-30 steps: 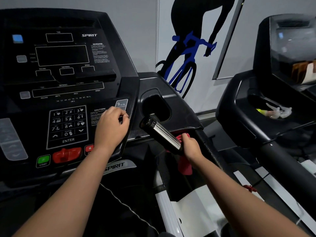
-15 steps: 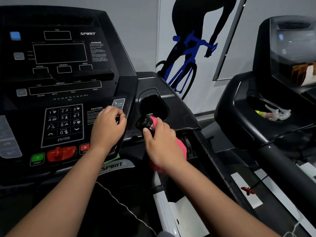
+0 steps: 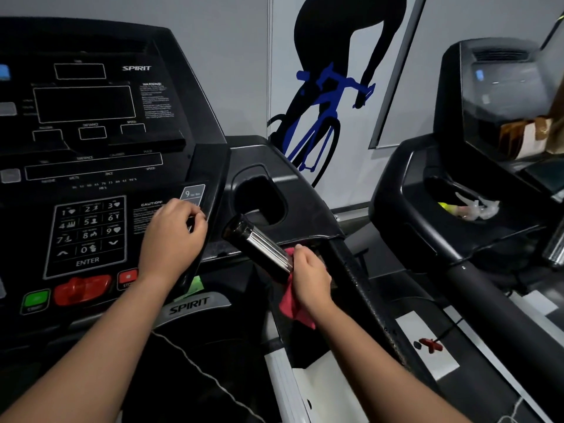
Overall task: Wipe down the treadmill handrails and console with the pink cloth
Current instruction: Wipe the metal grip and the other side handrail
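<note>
The black treadmill console (image 3: pixel 91 148) fills the left of the view, with a keypad and red and green buttons. A short handrail grip (image 3: pixel 259 244) with a shiny metal sleeve sticks out toward me at the centre. My right hand (image 3: pixel 309 277) wraps the pink cloth (image 3: pixel 293 306) around the near end of that grip; a corner of cloth hangs below my fist. My left hand (image 3: pixel 172 239) rests on the console's right edge with fingers curled, holding nothing.
A cup holder (image 3: pixel 262 199) lies just behind the grip. The long black side handrail (image 3: pixel 360 297) runs down to the right. A second treadmill (image 3: pixel 473 209) stands at the right with wrappers in its tray. A cyclist poster (image 3: pixel 329 96) hangs on the wall.
My right hand with the cloth has slid from the grip's far tip back down to its near end, baring the metal sleeve. My left hand has stayed on the console.
</note>
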Motion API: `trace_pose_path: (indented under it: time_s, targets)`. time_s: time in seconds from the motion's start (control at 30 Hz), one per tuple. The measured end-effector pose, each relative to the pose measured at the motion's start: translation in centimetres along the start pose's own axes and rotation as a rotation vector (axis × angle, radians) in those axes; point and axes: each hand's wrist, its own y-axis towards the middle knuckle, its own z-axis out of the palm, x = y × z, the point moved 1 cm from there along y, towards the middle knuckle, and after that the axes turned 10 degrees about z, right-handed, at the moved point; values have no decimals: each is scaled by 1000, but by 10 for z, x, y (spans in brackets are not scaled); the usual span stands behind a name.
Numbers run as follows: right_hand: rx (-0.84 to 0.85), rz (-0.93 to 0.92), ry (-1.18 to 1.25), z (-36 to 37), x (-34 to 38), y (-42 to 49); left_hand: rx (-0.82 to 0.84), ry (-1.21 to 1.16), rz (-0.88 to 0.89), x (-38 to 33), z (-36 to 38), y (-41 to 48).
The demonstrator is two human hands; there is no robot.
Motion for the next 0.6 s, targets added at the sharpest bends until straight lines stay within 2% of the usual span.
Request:
trace_pose_path:
  time_s: [0.2, 0.3, 0.4, 0.47, 0.53, 0.6]
  targets:
    - [-83, 0, 45, 11, 16, -4, -18, 18, 21, -2, 0, 1]
    - [-79, -122, 9, 15, 31, -12, -6, 35, 26, -2, 0, 0]
    - [13, -299, 197, 18, 64, -18, 4, 27, 26, -1, -1, -1]
    - [45, -302, 344, 5, 91, -11, 6, 9, 22, -2, -1, -2]
    - [-22, -291, 407, -18, 112, 8, 10, -11, 13, -1, -2, -2]
    - [-168, -318, 500, -49, 129, 31, 12, -24, 10, 1, -3, -2]
